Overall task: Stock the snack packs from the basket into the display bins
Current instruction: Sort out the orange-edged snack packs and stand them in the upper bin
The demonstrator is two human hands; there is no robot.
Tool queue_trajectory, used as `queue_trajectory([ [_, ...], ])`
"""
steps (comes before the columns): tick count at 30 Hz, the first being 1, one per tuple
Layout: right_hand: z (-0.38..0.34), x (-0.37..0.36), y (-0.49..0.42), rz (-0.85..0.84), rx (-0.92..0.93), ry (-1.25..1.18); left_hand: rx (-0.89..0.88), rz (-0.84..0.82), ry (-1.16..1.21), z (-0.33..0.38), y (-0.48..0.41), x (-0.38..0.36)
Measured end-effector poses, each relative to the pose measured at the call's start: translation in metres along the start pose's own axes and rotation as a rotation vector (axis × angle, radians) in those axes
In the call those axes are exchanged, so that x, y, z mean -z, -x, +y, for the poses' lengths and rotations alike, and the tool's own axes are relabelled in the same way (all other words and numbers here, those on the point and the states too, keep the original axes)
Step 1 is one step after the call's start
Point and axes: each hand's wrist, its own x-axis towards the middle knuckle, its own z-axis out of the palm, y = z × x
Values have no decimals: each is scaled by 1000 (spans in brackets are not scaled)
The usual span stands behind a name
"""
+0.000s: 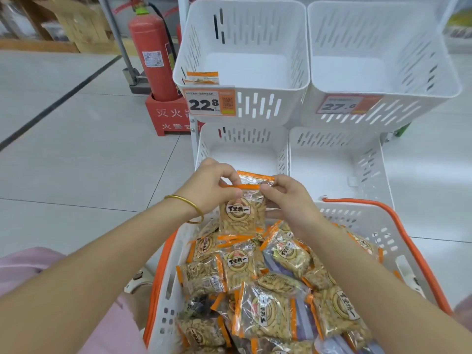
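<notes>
Basket (pixel 383 227) at 6 o'clock, full. Left hand (pixel 213 186) and right hand (pixel 290 200) both pinch snack packs (pixel 238 213) by the top seal, squaring them for the bin (pixel 204 149) at 12.

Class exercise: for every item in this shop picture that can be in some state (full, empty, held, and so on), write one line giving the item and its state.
Basket: full of snack packs.
Held snack packs: lifted above the basket.
Left hand: gripping the held packs' top edge.
Right hand: gripping the same packs.
Upper left bin: nearly empty, a couple of packs in its corner.
Upper right bin: empty.
Lower left bin: empty.
Lower right bin: empty.
</notes>
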Motion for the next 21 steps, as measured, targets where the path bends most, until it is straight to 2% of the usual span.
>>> queue_trajectory([
  [7,-21,-14,14,-221,49,-251,-44,231,103,10,-4,3],
  [9,-24,-14,14,-227,88,-216,-49,263,127,13,-4,4],
  [12,-26,-16,11,-141,142,-161,-61,300,182,16,-5,4],
  [14,-29,-15,7,-80,181,-154,35,239,281,16,-6,6],
  [16,-33,-11,4,-37,229,-148,162,49,376,13,-6,9],
  [18,-40,-8,2,-42,252,-133,155,-78,365,10,-7,10],
  [21,-53,0,-4,-105,196,-82,74,-73,337,10,-14,11],
])
